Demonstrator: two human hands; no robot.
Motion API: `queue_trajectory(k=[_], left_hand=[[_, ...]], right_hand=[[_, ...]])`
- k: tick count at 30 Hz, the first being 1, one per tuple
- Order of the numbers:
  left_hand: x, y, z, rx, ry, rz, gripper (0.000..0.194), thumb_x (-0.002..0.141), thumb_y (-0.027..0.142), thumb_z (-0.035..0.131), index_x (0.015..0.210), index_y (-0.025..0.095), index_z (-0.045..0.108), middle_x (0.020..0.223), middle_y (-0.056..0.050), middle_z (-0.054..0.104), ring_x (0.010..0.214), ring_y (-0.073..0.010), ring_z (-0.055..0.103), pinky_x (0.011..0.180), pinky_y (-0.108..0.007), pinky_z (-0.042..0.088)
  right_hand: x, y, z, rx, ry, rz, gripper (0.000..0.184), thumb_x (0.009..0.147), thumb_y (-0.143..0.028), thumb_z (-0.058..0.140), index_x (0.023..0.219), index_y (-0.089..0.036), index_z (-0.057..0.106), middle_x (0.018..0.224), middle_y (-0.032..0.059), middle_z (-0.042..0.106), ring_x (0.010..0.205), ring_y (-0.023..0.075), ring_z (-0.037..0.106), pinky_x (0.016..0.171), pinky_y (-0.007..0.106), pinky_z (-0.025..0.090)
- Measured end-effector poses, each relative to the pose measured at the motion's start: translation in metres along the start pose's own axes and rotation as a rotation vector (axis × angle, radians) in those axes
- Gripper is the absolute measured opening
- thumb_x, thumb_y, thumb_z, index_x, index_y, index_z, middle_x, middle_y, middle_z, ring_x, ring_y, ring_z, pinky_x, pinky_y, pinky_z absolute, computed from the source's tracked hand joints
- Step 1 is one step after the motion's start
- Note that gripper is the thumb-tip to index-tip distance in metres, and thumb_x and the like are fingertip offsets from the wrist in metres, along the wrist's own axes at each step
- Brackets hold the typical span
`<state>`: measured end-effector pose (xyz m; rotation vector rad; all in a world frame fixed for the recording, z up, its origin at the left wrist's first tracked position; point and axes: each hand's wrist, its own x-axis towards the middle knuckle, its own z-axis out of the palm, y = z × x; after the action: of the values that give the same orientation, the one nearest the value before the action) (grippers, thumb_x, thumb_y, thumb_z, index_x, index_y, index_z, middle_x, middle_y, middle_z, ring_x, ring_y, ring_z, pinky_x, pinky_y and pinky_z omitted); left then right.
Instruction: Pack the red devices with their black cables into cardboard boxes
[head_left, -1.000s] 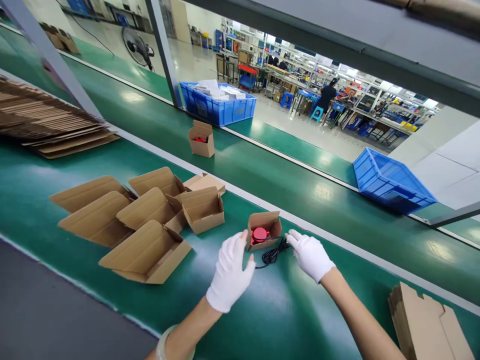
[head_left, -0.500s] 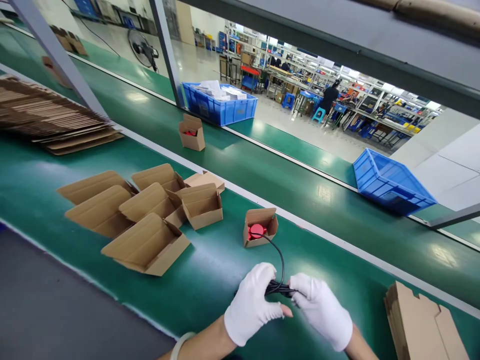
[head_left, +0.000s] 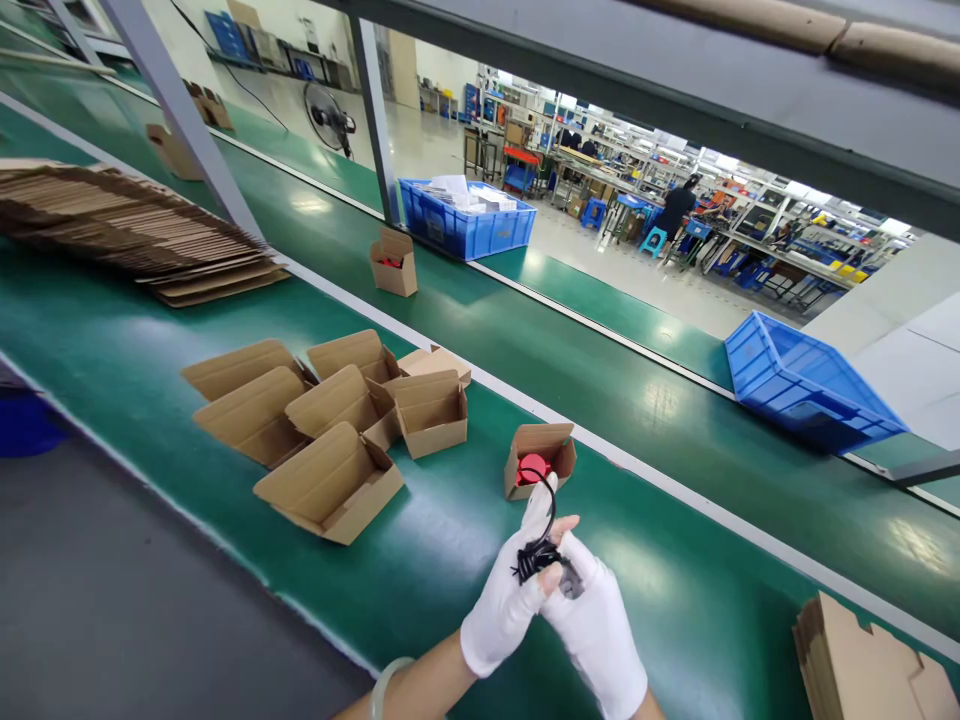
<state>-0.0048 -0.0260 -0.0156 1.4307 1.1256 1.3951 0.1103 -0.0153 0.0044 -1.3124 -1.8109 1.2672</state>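
A coiled black cable (head_left: 534, 560) is bunched between my two white-gloved hands. My left hand (head_left: 504, 600) grips the bundle from the left, its bare thumb tip pressed against it and other fingers stretched up behind. From the right, my right hand (head_left: 596, 625) closes on the same bundle; some of its fingers are hidden. One loop of cable rises to a round red device (head_left: 532, 467), which sits inside a small open cardboard box (head_left: 564, 466) just beyond my hands.
Several open cardboard boxes (head_left: 330, 490) stand on the green surface to the left, near stacked flat cardboard (head_left: 217, 280). More flat cardboard (head_left: 862, 655) lies at lower right. Across the divider are another box with red contents (head_left: 394, 272), a blue crate of papers (head_left: 469, 225) and a tilted blue crate (head_left: 814, 385).
My hands have come closer together and moved up towards the box with the red device. The cable, earlier drawn lengthwise between them, is now bunched up. The view has shifted slightly.
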Motion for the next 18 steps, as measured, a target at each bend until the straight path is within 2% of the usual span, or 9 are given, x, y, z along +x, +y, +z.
queue_trajectory(k=[2,3,5,7,9,11,14,17,18], left_hand=[[0.002,-0.003,-0.006,0.058,-0.014,0.042,0.082,0.077,0.077,0.030,0.130,0.017,0.047,0.131,-0.020,0.048,0.118,-0.0318,0.049,0.093,-0.046,0.047],[0.004,-0.005,-0.010,0.111,0.032,0.089,0.083,0.075,0.079,0.031,0.129,0.017,0.047,0.127,-0.019,0.050,0.116,-0.0314,0.050,0.092,-0.045,0.047],[0.011,-0.010,-0.018,0.356,0.201,0.242,0.070,0.079,0.072,0.038,0.122,0.018,0.050,0.115,-0.016,0.056,0.110,-0.0297,0.052,0.089,-0.045,0.046],[0.026,-0.015,-0.026,0.663,0.305,0.356,0.049,0.086,0.052,0.049,0.120,0.018,0.051,0.111,-0.014,0.059,0.111,-0.0299,0.050,0.091,-0.046,0.041],[0.045,-0.020,-0.031,0.919,0.260,0.367,0.044,0.085,0.035,0.054,0.125,0.016,0.048,0.122,-0.014,0.056,0.119,-0.0316,0.044,0.098,-0.049,0.034],[0.065,-0.023,-0.034,1.059,0.186,0.318,0.050,0.083,0.028,0.057,0.129,0.013,0.044,0.129,-0.016,0.051,0.123,-0.0322,0.041,0.101,-0.050,0.029],[0.081,-0.030,-0.035,1.109,0.155,0.291,0.045,0.081,0.025,0.058,0.123,0.010,0.049,0.120,-0.017,0.056,0.112,-0.0311,0.049,0.093,-0.047,0.037],[0.082,-0.037,-0.037,1.108,0.065,0.339,0.016,0.085,0.019,0.050,0.096,0.015,0.062,0.095,-0.011,0.062,0.099,-0.0282,0.053,0.079,-0.043,0.043],[0.081,-0.039,-0.037,1.108,0.036,0.353,0.015,0.086,0.018,0.048,0.087,0.016,0.062,0.089,-0.010,0.062,0.098,-0.0274,0.053,0.076,-0.042,0.043]], right_hand=[[0.002,-0.006,-0.011,-0.095,0.041,-0.054,0.011,0.083,-0.029,0.054,0.090,-0.022,0.059,0.074,-0.0019,0.062,0.061,0.0131,0.055,0.057,0.021,0.044],[0.004,-0.010,-0.018,-0.187,0.073,-0.083,0.010,0.084,-0.029,0.053,0.088,-0.022,0.060,0.074,-0.0019,0.062,0.060,0.0130,0.055,0.057,0.021,0.044],[0.013,-0.020,-0.036,-0.469,0.144,-0.161,0.012,0.087,-0.030,0.051,0.089,-0.022,0.060,0.075,-0.0006,0.062,0.062,0.0141,0.056,0.057,0.022,0.043],[0.029,-0.031,-0.050,-0.848,0.165,-0.224,0.015,0.090,-0.029,0.047,0.092,-0.021,0.059,0.080,0.0030,0.062,0.065,0.0170,0.058,0.057,0.025,0.043],[0.049,-0.043,-0.056,-1.220,0.107,-0.236,0.016,0.091,-0.025,0.044,0.093,-0.019,0.058,0.081,0.0063,0.061,0.065,0.0201,0.059,0.052,0.027,0.041],[0.071,-0.052,-0.050,-1.462,0.030,-0.184,0.017,0.090,-0.015,0.041,0.093,-0.016,0.058,0.079,0.0086,0.060,0.064,0.0219,0.059,0.050,0.027,0.041],[0.100,-0.058,-0.030,-1.587,-0.037,-0.129,0.022,0.088,-0.006,0.036,0.091,-0.010,0.058,0.078,0.0143,0.060,0.068,0.0249,0.061,0.052,0.029,0.044],[0.123,-0.055,-0.013,-1.604,-0.125,-0.193,0.029,0.091,-0.006,0.031,0.089,-0.004,0.059,0.080,0.0205,0.060,0.075,0.0273,0.062,0.058,0.033,0.047],[0.129,-0.053,-0.010,-1.604,-0.167,-0.227,0.030,0.090,-0.005,0.031,0.087,-0.004,0.060,0.081,0.0214,0.061,0.077,0.0276,0.062,0.061,0.034,0.047]])
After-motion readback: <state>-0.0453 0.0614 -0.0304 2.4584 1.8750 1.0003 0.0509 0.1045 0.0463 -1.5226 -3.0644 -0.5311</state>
